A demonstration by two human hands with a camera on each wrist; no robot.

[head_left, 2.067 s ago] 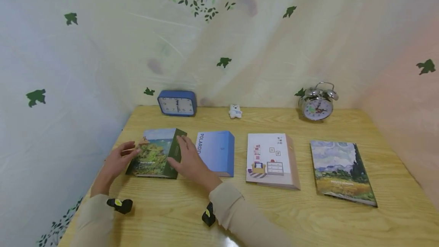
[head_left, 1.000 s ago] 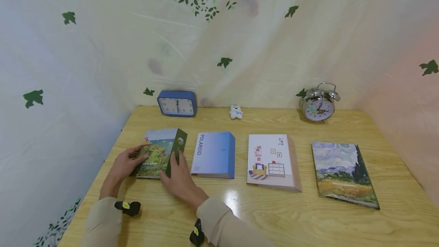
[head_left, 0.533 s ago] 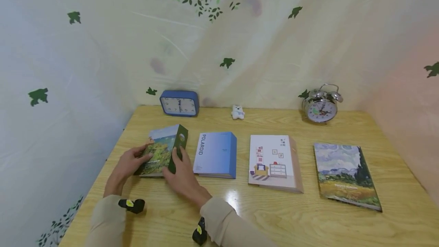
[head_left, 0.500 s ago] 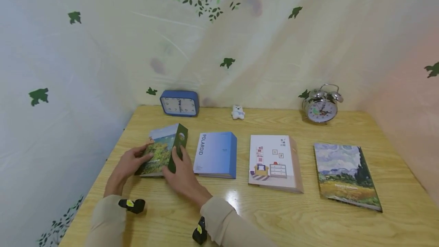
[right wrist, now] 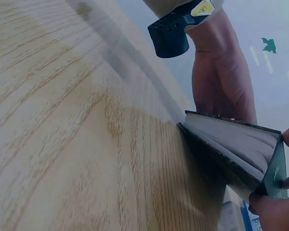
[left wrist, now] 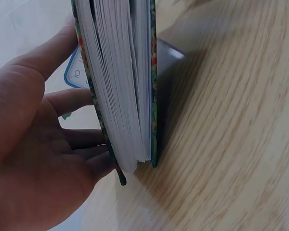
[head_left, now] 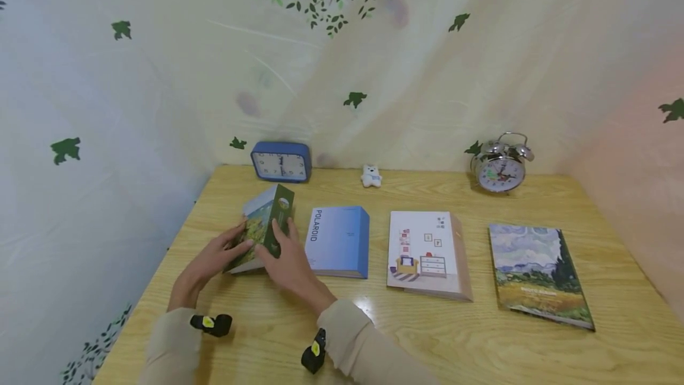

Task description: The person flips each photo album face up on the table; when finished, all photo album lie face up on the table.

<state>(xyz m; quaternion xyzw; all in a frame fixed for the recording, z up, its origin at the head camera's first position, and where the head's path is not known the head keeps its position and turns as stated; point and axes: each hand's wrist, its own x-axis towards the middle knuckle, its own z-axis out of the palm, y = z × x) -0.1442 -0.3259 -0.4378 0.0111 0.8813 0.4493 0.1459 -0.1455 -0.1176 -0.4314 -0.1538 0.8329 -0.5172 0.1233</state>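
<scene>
A green photo album [head_left: 262, 218] with a landscape cover stands tilted at the table's left, its spine raised and turned right. My right hand [head_left: 291, 266] grips it by the spine [right wrist: 277, 168], with thumb and fingers on either side. My left hand [head_left: 214, 260] rests on the front cover near its free edge. The left wrist view has that hand's fingers [left wrist: 84, 137] against the cover and the page edges [left wrist: 120, 82] facing the camera. In the right wrist view the album's lower corner is right at the wooden tabletop, and the left hand [right wrist: 221, 82] shows behind it.
Right of it lie a blue Polaroid album [head_left: 339, 239], a white album [head_left: 422, 254] with a drawn room and another landscape photo album [head_left: 540, 275]. Along the back stand a blue clock [head_left: 280, 162], a small white bear [head_left: 371, 176] and a silver twin-bell alarm clock [head_left: 501, 171].
The green album has gone from lying flat to steeply tilted, its spine lifted. My right hand has shifted onto the spine. My left hand has moved right along with the cover.
</scene>
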